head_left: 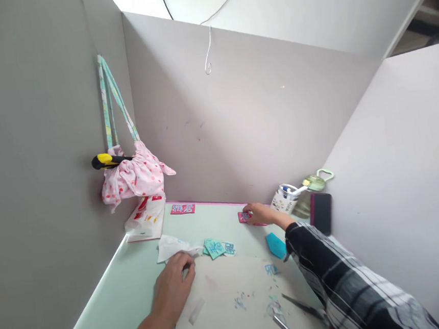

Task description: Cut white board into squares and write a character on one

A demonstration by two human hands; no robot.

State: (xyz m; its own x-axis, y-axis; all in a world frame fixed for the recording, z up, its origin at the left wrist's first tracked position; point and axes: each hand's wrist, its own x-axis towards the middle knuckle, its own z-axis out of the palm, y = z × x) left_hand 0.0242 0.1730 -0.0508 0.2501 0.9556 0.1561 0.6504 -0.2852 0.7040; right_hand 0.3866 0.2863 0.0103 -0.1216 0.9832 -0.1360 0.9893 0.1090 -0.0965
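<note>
My left hand point(173, 287) rests knuckles-up on the pale green desk point(112, 302), fingers curled, its tips at a crumpled white paper point(173, 247); whether it pinches anything I cannot make out. My right hand point(260, 214), in a black-and-white plaid sleeve, reaches to the far side of the desk and lies on a small pink card point(244, 216). Several teal paper cut-outs point(217, 247) lie between the hands. A teal hexagon piece point(276, 245) sits beside my right forearm.
A pink floral bag point(136, 174) hangs on the left wall with a yellow-black cutter point(106, 160) stuck there. A red-white packet point(147, 218), a pink label point(182, 208), a pen cup point(284, 198), green bottle point(313, 184), dark phone point(321, 213), scissors point(305, 309) and a white work sheet point(232, 307) are around.
</note>
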